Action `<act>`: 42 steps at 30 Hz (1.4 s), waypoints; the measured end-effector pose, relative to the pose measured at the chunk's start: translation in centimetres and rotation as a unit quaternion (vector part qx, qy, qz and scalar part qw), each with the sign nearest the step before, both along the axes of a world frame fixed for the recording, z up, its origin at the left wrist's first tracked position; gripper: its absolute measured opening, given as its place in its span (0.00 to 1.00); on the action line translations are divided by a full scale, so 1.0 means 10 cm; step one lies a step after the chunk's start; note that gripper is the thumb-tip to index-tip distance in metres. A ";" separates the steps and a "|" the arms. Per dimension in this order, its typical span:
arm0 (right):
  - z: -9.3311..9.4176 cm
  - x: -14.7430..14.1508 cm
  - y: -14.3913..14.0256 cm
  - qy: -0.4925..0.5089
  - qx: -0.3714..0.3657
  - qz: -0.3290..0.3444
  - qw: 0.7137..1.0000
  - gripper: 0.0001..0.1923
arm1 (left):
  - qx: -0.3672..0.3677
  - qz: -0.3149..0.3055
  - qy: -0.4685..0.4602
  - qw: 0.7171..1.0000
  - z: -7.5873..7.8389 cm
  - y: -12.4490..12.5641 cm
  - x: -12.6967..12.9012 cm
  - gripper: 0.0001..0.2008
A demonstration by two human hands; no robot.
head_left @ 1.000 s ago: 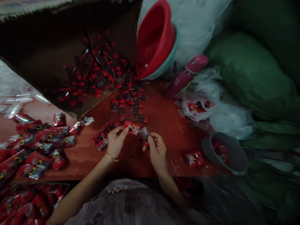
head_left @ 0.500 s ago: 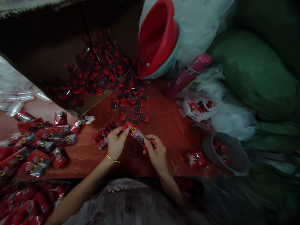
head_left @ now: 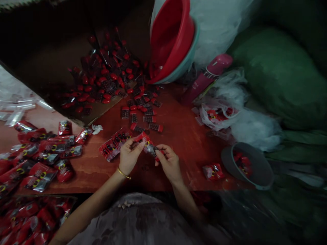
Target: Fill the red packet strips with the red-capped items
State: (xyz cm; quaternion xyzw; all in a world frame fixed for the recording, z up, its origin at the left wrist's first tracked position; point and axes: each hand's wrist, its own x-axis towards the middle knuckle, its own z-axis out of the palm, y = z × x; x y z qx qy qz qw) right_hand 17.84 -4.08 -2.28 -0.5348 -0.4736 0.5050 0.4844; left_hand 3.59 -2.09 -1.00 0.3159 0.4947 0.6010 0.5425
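Between my hands, just above the red table, is a small red-and-clear plastic packet. My left hand pinches its upper left part between thumb and fingers. At the packet's lower right end, my right hand is closed on it, with something dark and red at the fingertips that I cannot fully make out. A fanned row of flat red packets lies beside my left hand. Beyond my hands lie several small clear containers with red caps, dark inside.
A tipped cardboard box spills red-capped containers. Filled packets are heaped at left, with more in a box below. At right are a grey tub, a packet stack, a pink flask and a red basin.
My left hand has slid along the packet toward my right hand, covering more of it. The hands are now closer together. The view has shifted slightly.
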 end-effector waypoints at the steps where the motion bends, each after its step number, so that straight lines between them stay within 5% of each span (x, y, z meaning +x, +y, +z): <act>1: 0.01 -0.03 0.00 -0.009 0.004 -0.007 1.000 0.10 | -0.010 -0.013 -0.026 1.000 0.00 0.00 0.02 0.14; 5: 0.04 -0.17 0.01 -0.014 0.012 -0.034 0.999 0.10 | -0.050 -0.035 -0.082 0.995 -0.03 0.00 0.06 0.15; 12: -0.01 -0.10 -0.01 -0.002 0.039 0.060 0.997 0.20 | -0.145 -0.001 -0.166 0.975 -0.01 0.02 0.00 0.22; 22: -0.10 -0.09 0.05 -0.023 0.063 0.016 0.998 0.08 | -0.184 -0.075 -0.140 0.970 0.08 -0.04 0.02 0.23; 38: -0.21 -0.29 0.00 -0.130 0.115 -0.024 0.984 0.08 | -0.219 -0.065 -0.146 0.962 0.03 -0.15 0.07 0.23; 42: -0.25 -0.26 0.03 -0.128 0.134 0.014 0.983 0.08 | -0.219 -0.076 -0.133 0.964 0.01 -0.15 0.00 0.22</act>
